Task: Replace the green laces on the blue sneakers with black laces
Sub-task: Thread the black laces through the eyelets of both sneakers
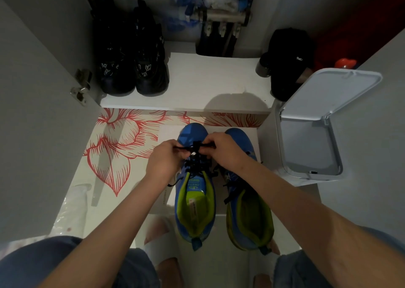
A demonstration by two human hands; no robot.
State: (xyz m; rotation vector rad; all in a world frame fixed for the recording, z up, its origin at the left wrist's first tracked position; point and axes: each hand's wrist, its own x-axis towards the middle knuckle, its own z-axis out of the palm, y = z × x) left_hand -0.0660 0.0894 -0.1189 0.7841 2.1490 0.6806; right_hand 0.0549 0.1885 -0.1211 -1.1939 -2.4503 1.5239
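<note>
Head view, and plenty is hidden. The fingertips of both hands are tucked behind the knuckles, so the exact grip is hard to read. The heels of the sneakers are partly cut by the person's blue-clad knees at the bottom edge. At the top, the back of the cupboard is a dark blur of blue and white bundles I cannot make out.

The left hand [164,158] comes in from the lower left, wrist straight, fingers curled in and pinching one end of the thin black lace [184,148]. The right hand [225,150] mirrors it, fingers bunched and pinching the other end. The lace is stretched taut between them, just over the toe end of the blue sneaker with lime-green lining [197,200]. Black lacing runs up its eyelets below the hands.

Its twin, the second blue sneaker [247,211], stands just beside it on the right, dark laces lying loose across its tongue. Both stand toes away, on a white flat board [167,132] over a red-and-white flower-patterned mat [114,147].

To the right sits a white plastic bin [282,147], lid tipped up. Its inside shows dim grey, and I cannot tell its contents. On the white shelf [208,79] beyond are a pair of chunky black boots [131,64] on the left and a black cap [289,64] on the right.
</note>
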